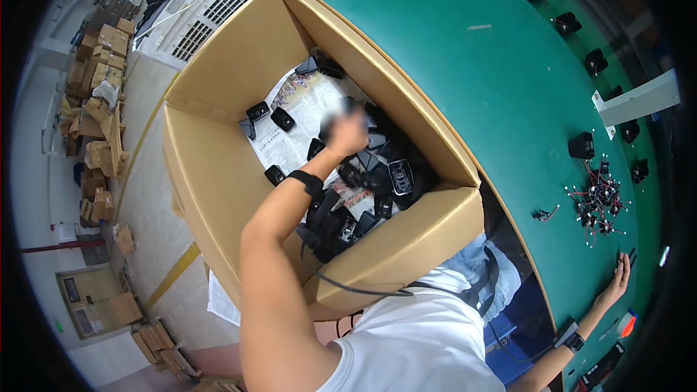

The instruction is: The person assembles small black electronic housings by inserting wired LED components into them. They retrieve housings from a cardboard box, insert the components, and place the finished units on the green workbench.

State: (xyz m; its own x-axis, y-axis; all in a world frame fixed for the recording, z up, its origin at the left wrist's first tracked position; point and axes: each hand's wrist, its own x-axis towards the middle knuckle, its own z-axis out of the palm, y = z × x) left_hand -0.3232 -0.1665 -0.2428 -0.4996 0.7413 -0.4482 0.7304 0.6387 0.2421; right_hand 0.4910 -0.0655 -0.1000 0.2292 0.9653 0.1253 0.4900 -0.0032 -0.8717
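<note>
My left hand [348, 132] reaches down into a large cardboard box [210, 58]. Blur covers its fingers and a dark patch beside them, so whether it grips anything cannot be made out. Around it lie several black plastic housings, one of them a loose housing [282, 119] on newspaper [270, 143] at the box's bottom. Another housing [400, 176] shows its open inside, near the box's right wall. Off to the right, my right hand [616, 287] rests with fingers stretched out on the green tabletop [435, 36], close to a small black item [633, 255].
Small parts with red and black wires [601, 199] are heaped on the table, beside a black housing [581, 145]. Several black units [565, 23] line its far edge. A white metal bracket [639, 105] juts in from the right. Stacked cartons [109, 58] stand along the left wall.
</note>
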